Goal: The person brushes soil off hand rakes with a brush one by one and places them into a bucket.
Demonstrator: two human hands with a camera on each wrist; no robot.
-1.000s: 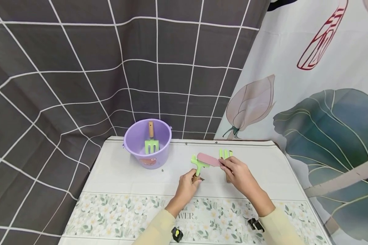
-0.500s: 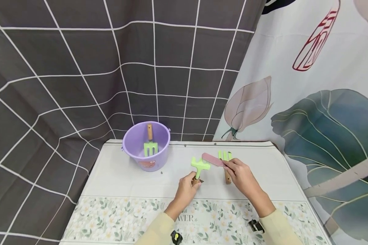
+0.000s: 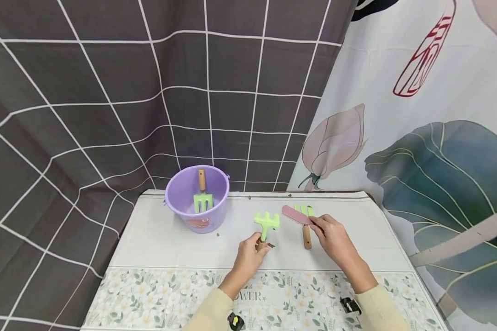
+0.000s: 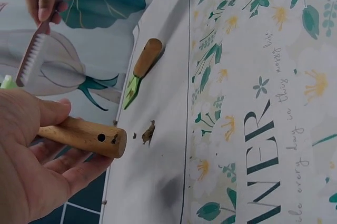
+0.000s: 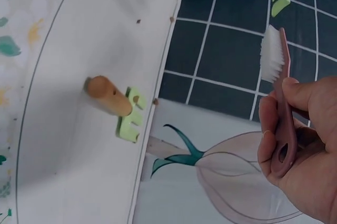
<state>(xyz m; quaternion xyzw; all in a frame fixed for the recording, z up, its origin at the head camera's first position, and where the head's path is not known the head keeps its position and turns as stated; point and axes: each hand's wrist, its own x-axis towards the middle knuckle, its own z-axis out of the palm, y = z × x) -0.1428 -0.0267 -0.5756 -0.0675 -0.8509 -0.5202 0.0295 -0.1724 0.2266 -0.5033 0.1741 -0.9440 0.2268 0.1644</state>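
My left hand (image 3: pixel 248 255) grips the wooden handle (image 4: pixel 87 135) of a small hand rake, whose green toothed head (image 3: pixel 267 221) points up and away from me above the table. In my right hand (image 3: pixel 334 239) is a pink brush (image 3: pixel 296 214); its white bristles (image 5: pixel 271 55) show in the right wrist view. Brush and rake are apart. Beneath the brush, a green garden fork (image 3: pixel 306 236) with a wooden handle lies on the table, its prongs partly covered in the head view.
A purple bucket (image 3: pixel 217 218) stands at the back left of the white table (image 3: pixel 161 239), with another green fork (image 3: pixel 202 201) leaning inside. Brown crumbs (image 4: pixel 149 132) lie on the tabletop. Dark grid-lined cloth (image 3: pixel 232 110) hangs behind the table.
The brush, earlier overlapping the rake's head, has moved right with my right hand and is now clear of it. My left hand and the rake have shifted slightly left.
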